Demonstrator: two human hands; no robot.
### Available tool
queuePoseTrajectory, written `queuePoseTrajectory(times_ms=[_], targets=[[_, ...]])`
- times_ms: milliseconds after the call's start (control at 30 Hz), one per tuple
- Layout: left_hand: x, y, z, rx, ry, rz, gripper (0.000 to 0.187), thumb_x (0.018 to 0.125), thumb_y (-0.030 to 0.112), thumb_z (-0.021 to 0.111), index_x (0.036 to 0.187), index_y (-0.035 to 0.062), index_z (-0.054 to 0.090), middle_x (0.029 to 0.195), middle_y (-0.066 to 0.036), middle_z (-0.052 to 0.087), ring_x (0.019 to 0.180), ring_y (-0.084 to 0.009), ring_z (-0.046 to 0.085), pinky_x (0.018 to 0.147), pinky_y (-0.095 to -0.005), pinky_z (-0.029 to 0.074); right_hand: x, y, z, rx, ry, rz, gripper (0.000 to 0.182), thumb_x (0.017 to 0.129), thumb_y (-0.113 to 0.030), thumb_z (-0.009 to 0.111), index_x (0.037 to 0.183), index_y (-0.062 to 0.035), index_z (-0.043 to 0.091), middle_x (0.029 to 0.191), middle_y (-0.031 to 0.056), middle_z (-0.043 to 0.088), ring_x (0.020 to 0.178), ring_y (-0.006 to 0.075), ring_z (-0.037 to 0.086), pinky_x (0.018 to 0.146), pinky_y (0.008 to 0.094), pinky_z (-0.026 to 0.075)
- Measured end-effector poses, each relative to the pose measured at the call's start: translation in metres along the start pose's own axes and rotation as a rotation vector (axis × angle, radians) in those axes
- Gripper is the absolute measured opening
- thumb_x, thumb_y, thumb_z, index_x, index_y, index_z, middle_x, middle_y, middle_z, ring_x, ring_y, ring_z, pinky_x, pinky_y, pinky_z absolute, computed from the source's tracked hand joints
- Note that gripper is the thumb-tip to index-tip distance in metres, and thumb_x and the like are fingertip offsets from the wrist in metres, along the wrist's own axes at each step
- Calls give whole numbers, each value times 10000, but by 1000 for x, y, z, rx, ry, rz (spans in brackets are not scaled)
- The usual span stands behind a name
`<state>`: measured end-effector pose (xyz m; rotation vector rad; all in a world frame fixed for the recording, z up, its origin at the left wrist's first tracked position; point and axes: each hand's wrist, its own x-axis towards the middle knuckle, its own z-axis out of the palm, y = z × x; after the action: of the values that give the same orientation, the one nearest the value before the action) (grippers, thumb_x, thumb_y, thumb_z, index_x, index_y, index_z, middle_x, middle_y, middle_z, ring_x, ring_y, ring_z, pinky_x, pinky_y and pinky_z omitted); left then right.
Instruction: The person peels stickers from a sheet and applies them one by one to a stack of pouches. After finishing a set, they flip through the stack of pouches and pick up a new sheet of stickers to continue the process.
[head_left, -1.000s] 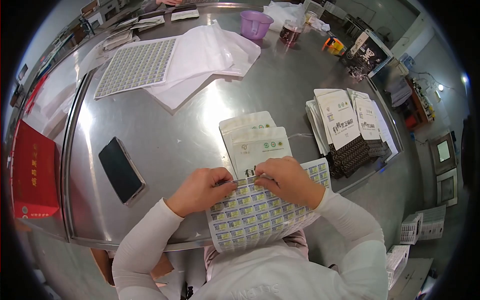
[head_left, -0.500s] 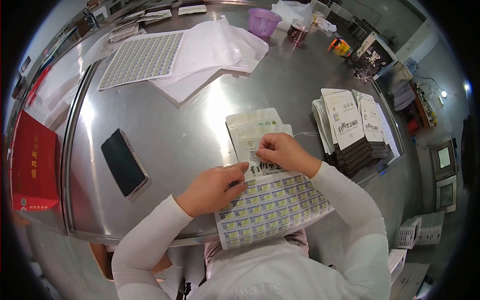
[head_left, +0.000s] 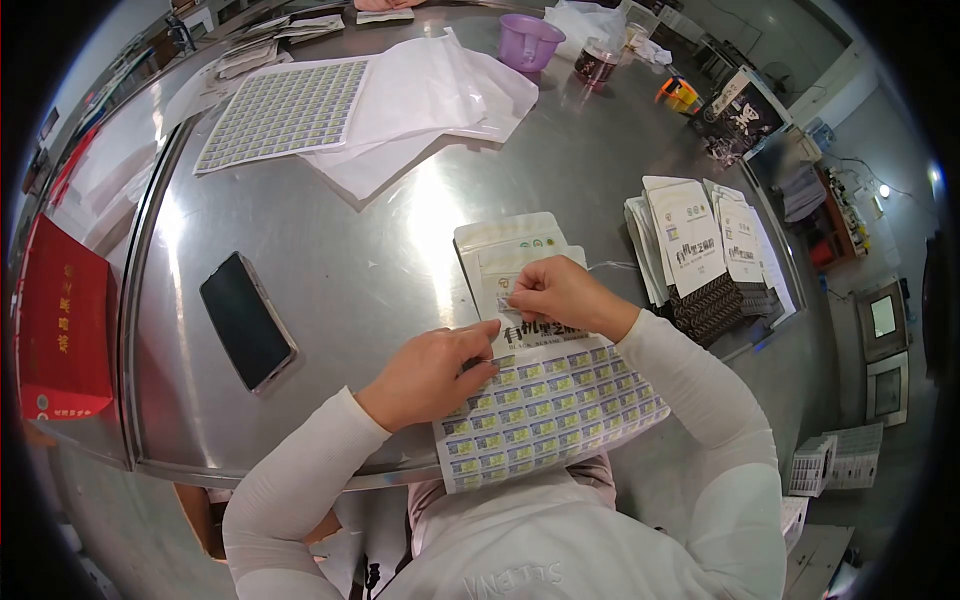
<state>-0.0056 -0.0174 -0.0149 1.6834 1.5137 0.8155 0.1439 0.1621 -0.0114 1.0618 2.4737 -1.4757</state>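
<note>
A white pouch (head_left: 525, 334) with black lettering lies on top of another pouch (head_left: 495, 232) on the metal table. My right hand (head_left: 568, 295) is over its upper half, thumb and fingers pinched at a small sticker (head_left: 506, 303) against the pouch's face; the fingers partly hide it. My left hand (head_left: 430, 375) rests at the pouch's lower left, index finger stretched out and thumb apart, holding nothing visible. Beneath that hand, a sheet of small yellow and blue stickers (head_left: 540, 420) covers the pouch's lower end and overhangs the table's front edge.
Stacked pouches (head_left: 690, 240) stand to the right. A phone (head_left: 245, 320) lies on the left, near a red box (head_left: 65, 320). Farther back are another sticker sheet (head_left: 290, 112), white paper (head_left: 400, 105), a purple basin (head_left: 528, 44) and a jar (head_left: 596, 62). Another person's hand (head_left: 392, 4) shows at the top edge.
My right hand has shifted slightly up and left, still pinched at the sticker. My left hand stays almost in place. Another person's hand has appeared at the far table edge.
</note>
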Motion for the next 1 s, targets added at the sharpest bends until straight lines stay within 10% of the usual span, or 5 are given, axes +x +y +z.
queuePoseTrajectory(times_ms=[267, 567, 767, 1000], targets=[[0, -4, 4, 32, 24, 21, 186, 851, 193, 625, 856, 9, 603, 1286, -174, 570, 833, -333, 647, 774, -375, 508, -1, -1, 7, -93, 87, -42, 169, 833, -148, 673, 743, -12, 628, 623, 22, 614, 537, 75, 546, 515, 236, 443], [0, -4, 7, 79, 31, 37, 179, 844, 185, 628, 837, 8, 600, 1278, -163, 576, 838, -341, 633, 771, -403, 500, -7, -17, 6, -413, 174, -34, 280, 749, -290, 721, 792, -24, 646, 710, 124, 656, 694, 276, 640, 661, 369, 493], [-2, -4, 9, 72, 65, 59, 169, 838, 168, 621, 831, 2, 588, 1250, -175, 587, 803, -361, 628, 740, -428, 503, -17, 38, -25, -524, 628, -159, 365, 767, -249, 744, 999, -12, 591, 991, 133, 562, 830, 257, 598, 748, 356, 493], [-2, -1, 7, 62, 63, 35, 176, 842, 176, 619, 850, 2, 598, 1190, -170, 619, 774, -357, 637, 722, -424, 504, -26, 54, -34, -126, 570, -173, 238, 839, -195, 697, 990, -50, 583, 961, 66, 565, 784, 138, 574, 700, 262, 468]])
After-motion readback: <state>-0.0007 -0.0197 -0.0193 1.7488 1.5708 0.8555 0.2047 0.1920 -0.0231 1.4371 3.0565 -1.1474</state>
